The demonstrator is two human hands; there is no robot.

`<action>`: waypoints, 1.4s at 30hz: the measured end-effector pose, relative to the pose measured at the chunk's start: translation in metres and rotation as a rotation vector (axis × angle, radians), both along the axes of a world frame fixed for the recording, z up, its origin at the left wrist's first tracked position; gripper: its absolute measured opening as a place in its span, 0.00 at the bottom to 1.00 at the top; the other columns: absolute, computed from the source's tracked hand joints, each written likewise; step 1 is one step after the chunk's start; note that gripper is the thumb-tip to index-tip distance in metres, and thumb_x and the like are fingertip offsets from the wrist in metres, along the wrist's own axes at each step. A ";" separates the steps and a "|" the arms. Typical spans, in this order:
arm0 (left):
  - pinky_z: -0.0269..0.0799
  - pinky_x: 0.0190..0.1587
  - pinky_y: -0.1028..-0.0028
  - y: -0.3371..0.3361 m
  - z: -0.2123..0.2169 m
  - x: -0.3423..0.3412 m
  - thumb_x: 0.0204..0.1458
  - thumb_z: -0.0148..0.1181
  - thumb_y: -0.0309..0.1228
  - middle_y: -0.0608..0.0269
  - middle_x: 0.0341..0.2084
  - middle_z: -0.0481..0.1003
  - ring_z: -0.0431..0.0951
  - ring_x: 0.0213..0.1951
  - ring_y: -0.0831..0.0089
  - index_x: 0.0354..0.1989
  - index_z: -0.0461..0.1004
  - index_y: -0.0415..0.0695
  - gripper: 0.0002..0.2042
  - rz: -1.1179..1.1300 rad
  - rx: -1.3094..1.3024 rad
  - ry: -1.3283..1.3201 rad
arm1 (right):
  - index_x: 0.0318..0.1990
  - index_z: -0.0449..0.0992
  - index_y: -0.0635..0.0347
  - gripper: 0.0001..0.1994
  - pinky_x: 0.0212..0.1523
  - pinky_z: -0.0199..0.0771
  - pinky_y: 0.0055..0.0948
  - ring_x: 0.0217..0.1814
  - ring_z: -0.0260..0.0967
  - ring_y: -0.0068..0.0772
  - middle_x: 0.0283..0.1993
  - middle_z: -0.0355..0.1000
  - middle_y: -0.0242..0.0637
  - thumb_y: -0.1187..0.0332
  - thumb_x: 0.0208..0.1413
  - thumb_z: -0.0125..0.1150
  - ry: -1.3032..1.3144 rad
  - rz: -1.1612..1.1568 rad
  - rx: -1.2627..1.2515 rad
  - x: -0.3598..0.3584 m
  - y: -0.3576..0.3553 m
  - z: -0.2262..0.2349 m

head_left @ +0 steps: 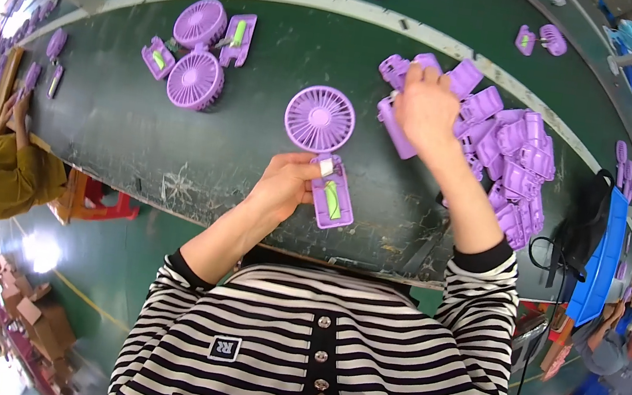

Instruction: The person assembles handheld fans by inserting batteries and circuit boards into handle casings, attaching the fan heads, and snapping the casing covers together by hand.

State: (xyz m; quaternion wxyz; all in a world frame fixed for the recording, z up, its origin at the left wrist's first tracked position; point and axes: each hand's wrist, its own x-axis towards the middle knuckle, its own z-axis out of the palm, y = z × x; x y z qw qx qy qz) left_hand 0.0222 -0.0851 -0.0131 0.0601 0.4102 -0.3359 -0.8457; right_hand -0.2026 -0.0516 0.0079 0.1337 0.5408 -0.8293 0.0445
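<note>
So there's a purple handheld fan point(319, 137) lying near the middle of the table's point(253, 128) near edge, grille up. Its round head points at the far edge; the opened handle point(345, 197) runs back toward the near edge, long axis angled slightly right, with a green battery point(331, 201) lying roughly lengthwise inside. The left hand point(285, 185) has its grip closed on the handle's head end. The right hand point(427, 112) curls over the pile of purple handle shells point(490, 151) toward the table's right side; can't tell if that grip's pinching one. Lettering-wise, a small dark patch point(224, 348) on the striped top point(276, 305) has some.
</note>
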 end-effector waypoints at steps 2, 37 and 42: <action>0.73 0.41 0.66 -0.003 0.004 -0.001 0.52 0.51 0.29 0.50 0.36 0.74 0.77 0.37 0.64 0.42 0.68 0.32 0.13 -0.008 0.024 -0.005 | 0.43 0.68 0.62 0.19 0.34 0.72 0.42 0.39 0.68 0.47 0.37 0.69 0.45 0.68 0.39 0.56 -0.037 -0.020 0.088 -0.007 -0.008 -0.003; 0.73 0.38 0.73 0.021 0.008 -0.008 0.48 0.54 0.22 0.57 0.33 0.75 0.75 0.36 0.72 0.41 0.70 0.33 0.11 0.211 0.127 0.156 | 0.53 0.57 0.70 0.34 0.48 0.63 0.37 0.48 0.62 0.47 0.47 0.61 0.50 0.66 0.37 0.64 -0.825 -0.009 -0.227 0.125 0.086 0.000; 0.72 0.35 0.75 0.024 0.013 -0.011 0.48 0.56 0.23 0.61 0.32 0.75 0.75 0.33 0.74 0.38 0.72 0.35 0.09 0.209 0.098 0.130 | 0.54 0.56 0.72 0.32 0.44 0.66 0.34 0.44 0.64 0.45 0.44 0.62 0.48 0.69 0.40 0.61 -1.124 -0.038 -0.328 0.122 0.087 -0.009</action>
